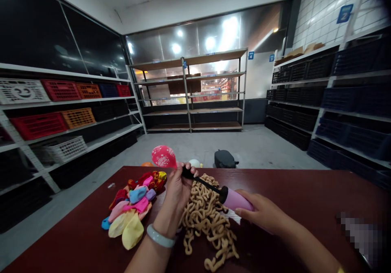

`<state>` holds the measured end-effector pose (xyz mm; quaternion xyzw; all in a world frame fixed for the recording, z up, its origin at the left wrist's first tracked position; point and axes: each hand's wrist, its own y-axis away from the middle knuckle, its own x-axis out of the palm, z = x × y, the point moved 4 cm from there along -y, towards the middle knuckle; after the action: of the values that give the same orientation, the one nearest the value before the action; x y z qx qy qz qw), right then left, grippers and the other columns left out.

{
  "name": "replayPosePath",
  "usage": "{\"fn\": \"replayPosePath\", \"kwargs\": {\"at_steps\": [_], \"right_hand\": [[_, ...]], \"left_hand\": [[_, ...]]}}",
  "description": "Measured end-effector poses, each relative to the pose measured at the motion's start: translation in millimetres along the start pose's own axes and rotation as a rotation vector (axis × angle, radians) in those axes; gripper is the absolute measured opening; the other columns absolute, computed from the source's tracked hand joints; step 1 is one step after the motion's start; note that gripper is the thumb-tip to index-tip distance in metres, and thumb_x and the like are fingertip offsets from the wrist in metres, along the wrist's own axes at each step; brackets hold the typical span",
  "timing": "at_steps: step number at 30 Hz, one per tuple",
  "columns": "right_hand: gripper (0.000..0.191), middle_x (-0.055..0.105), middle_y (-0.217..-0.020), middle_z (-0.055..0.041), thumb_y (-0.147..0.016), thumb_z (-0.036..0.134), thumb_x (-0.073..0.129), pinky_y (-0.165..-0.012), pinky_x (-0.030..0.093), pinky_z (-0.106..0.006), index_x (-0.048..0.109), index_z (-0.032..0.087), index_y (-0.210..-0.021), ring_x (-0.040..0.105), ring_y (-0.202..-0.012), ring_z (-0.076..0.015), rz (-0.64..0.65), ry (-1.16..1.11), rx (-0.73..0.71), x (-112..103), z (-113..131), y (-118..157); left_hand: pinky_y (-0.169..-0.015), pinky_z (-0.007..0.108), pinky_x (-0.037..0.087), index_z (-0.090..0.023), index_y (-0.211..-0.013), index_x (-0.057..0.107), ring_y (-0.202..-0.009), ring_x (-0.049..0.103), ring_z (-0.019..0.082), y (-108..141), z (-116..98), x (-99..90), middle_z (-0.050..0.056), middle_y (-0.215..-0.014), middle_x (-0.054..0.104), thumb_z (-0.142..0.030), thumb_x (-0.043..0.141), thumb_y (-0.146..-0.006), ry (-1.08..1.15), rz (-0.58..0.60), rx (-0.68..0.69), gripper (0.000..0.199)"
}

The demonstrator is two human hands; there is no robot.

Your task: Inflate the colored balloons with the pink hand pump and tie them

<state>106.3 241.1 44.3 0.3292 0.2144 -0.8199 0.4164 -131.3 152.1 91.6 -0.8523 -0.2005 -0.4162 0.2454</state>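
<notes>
My left hand (180, 185) is closed around the black end piece of a balloon pump, where the neck of a red balloon with white print (163, 156) meets it. The balloon is partly filled and points up and left. My right hand (264, 211) grips the pump's pink barrel (236, 199). A length of black rod shows between the two hands. Beneath them lies a heap of tan, curly, rope-like strands (203, 216). Left of my left forearm is a pile of flat balloons (137, 201) in several colours.
All this lies on a dark red table (293, 199). Beyond it, a black bag (225, 159) and partly hidden balloons rest on the floor. Shelves with crates (39, 125) stand left, dark crates (293, 116) right, and a rack (189, 93) at the back.
</notes>
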Motion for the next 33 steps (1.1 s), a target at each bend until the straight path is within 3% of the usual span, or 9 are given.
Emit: {"fn": "replayPosePath", "kwargs": {"at_steps": [7, 16, 21, 25, 33], "right_hand": [[0.043, 0.072, -0.098, -0.0056, -0.080, 0.052, 0.062, -0.075, 0.045, -0.034, 0.066, 0.029, -0.117, 0.064, -0.086, -0.0279, -0.036, -0.029, -0.023, 0.1, -2.0, 1.7], [0.045, 0.072, -0.099, -0.0050, -0.085, 0.059, 0.056, -0.075, 0.044, -0.032, 0.062, 0.027, -0.116, 0.064, -0.086, -0.0268, -0.053, 0.038, -0.042, 4.7, 18.6, 2.4], [0.049, 0.071, -0.104, -0.0049, -0.085, 0.061, 0.055, -0.076, 0.043, -0.031, 0.059, 0.027, -0.120, 0.065, -0.091, -0.0271, -0.089, 0.073, -0.070, 1.1, 31.9, 4.7], [0.050, 0.071, -0.102, -0.0053, -0.084, 0.062, 0.057, -0.074, 0.042, -0.031, 0.059, 0.026, -0.120, 0.065, -0.089, -0.0272, -0.113, 0.089, -0.072, 0.7, 33.3, 4.5], [0.050, 0.071, -0.102, -0.0055, -0.086, 0.062, 0.054, -0.074, 0.042, -0.032, 0.060, 0.028, -0.121, 0.065, -0.089, -0.0276, -0.171, 0.157, -0.080, -4.4, 29.6, 5.1]], "left_hand": [[-0.059, 0.027, 0.043, -0.018, -0.078, 0.054, -0.066, 0.052, 0.014, 1.9, 4.7, -2.1, 0.001, -0.074, 0.051, -0.029, 0.070, -0.081, 0.027, -0.044, 0.078, 0.020], [-0.065, 0.030, 0.047, -0.018, -0.077, 0.054, -0.066, 0.055, 0.014, 33.8, 62.3, 18.7, 0.000, -0.073, 0.054, -0.035, 0.072, -0.079, 0.005, -0.037, -0.045, 0.025], [-0.084, 0.042, 0.050, -0.015, -0.082, 0.060, -0.078, 0.062, 0.019, 39.2, 55.4, 26.8, 0.006, -0.084, 0.063, -0.035, 0.069, -0.082, -0.008, -0.043, -0.119, 0.021], [-0.084, 0.040, 0.051, -0.016, -0.083, 0.062, -0.075, 0.062, 0.017, 38.5, 46.5, 30.2, 0.005, -0.084, 0.064, -0.029, 0.071, -0.081, 0.010, 0.031, -0.161, 0.017], [-0.085, 0.037, 0.052, -0.016, -0.085, 0.064, -0.089, 0.067, 0.022, 32.5, 46.5, 21.1, 0.009, -0.098, 0.070, -0.026, 0.078, -0.073, -0.057, -0.067, -0.160, 0.021]]}}
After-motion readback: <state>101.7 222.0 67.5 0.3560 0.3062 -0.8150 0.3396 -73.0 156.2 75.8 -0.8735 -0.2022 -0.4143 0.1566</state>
